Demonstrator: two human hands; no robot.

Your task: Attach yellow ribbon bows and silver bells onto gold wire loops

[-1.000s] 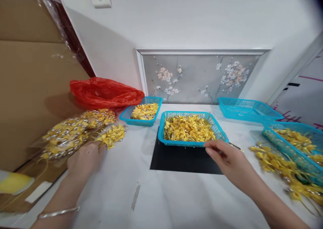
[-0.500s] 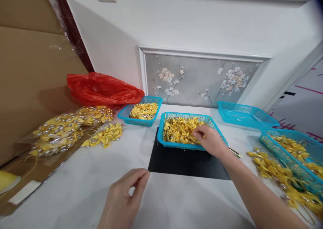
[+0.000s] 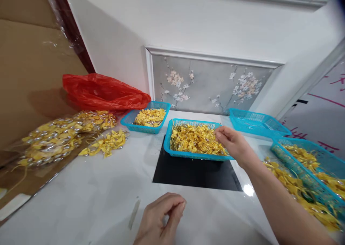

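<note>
My right hand (image 3: 234,144) is over the right end of the middle blue basket (image 3: 199,156), thumb and fingertips pinched together. Whatever the pinch holds, if anything, is too small to make out. Yellow ribbon bows with silvery beads and thin gold strings (image 3: 195,139) fill this basket, which stands on a black mat (image 3: 196,175). Nearer to me, above the white tabletop (image 3: 99,202), my left hand (image 3: 161,219) has thumb and forefinger closed tip to tip with a gap behind them. Nothing shows clearly between those fingertips.
Left lie loose yellow bows (image 3: 107,142), bagged beaded bows (image 3: 54,140) and a red plastic bag (image 3: 105,92). Behind is a smaller blue basket (image 3: 164,119) of bows. At right stand a blue tray (image 3: 258,122), a blue basket (image 3: 296,180) and more bows (image 3: 288,184).
My left hand has moved right and nearer to me. My right hand has shifted slightly right and up, off the bows toward the basket's right edge. The view has shifted a little.
</note>
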